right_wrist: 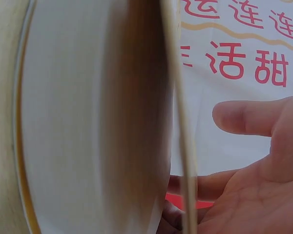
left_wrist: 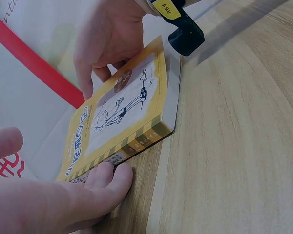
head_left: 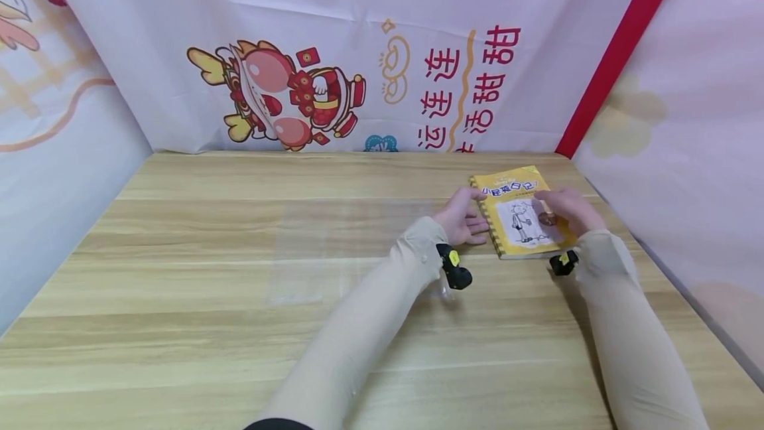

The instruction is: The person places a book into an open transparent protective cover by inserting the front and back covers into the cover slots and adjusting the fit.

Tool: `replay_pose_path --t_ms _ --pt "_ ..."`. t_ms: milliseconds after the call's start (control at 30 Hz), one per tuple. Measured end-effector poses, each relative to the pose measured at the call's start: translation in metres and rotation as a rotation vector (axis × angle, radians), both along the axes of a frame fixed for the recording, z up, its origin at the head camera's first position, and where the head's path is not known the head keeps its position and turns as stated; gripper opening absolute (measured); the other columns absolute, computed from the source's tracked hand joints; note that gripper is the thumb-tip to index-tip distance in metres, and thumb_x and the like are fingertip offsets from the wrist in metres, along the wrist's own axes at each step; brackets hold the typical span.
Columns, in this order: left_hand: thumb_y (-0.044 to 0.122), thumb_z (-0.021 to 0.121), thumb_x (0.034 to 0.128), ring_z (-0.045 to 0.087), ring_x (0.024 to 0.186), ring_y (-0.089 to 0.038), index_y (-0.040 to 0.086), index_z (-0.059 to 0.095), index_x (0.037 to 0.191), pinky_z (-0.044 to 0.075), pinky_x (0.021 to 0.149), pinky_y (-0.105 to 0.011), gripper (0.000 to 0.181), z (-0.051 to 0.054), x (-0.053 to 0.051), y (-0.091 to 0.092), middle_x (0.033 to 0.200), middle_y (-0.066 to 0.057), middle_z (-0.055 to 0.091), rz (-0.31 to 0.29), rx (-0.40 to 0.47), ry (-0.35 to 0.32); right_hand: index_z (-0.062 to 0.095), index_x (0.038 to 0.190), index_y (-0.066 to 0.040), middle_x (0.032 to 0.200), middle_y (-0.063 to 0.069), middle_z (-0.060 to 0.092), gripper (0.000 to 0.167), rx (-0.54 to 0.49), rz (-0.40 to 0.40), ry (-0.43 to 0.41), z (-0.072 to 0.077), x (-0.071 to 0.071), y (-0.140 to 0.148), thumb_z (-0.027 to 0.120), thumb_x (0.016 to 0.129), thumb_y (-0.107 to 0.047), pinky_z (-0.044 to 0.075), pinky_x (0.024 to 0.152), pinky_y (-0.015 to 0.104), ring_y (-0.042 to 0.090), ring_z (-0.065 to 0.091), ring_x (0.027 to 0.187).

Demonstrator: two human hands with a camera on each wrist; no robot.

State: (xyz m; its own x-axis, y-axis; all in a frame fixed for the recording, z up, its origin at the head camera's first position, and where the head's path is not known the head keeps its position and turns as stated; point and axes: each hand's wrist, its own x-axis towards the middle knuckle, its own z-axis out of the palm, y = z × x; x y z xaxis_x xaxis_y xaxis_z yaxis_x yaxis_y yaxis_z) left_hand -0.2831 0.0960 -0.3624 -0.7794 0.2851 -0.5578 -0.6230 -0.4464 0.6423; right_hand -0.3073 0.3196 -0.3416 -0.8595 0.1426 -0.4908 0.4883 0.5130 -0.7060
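Observation:
A yellow book (head_left: 528, 217) with a cartoon figure on its cover lies on the table's right side; in the left wrist view the book (left_wrist: 122, 107) shows its striped spine. At that spine is my left hand (head_left: 462, 221), its fingertips (left_wrist: 110, 175) touching the lower spine and its thumb raised clear. My right hand (head_left: 570, 208) is at the opposite edge, where its fingers are partly hidden behind the book. In the right wrist view, page edges (right_wrist: 63, 117) fill the left part, and the right hand's thumb (right_wrist: 244, 117) stands apart from them.
Transparent plastic (head_left: 298, 251) lies flat on the wooden table (head_left: 179, 350), left of the book and partly behind my left forearm. A printed cloth (head_left: 334, 12) hangs along the table's back edge, with more cloth at both sides.

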Motion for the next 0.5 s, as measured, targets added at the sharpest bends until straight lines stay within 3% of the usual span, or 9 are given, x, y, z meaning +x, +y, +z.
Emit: replay_pose_path --t_ms 500 --pt "0.022 0.069 0.0813 0.048 0.122 -0.041 -0.015 0.035 0.141 0.038 0.103 -0.057 0.078 -0.0016 0.0008 0.0000 0.126 -0.029 0.049 -0.017 -0.006 0.009 0.018 0.151 0.004 0.111 0.020 0.056 0.076 -0.041 -0.006 -0.029 0.0013 0.0014 0.0022 0.047 0.100 -0.045 0.057 0.077 0.036 0.026 0.068 0.078"
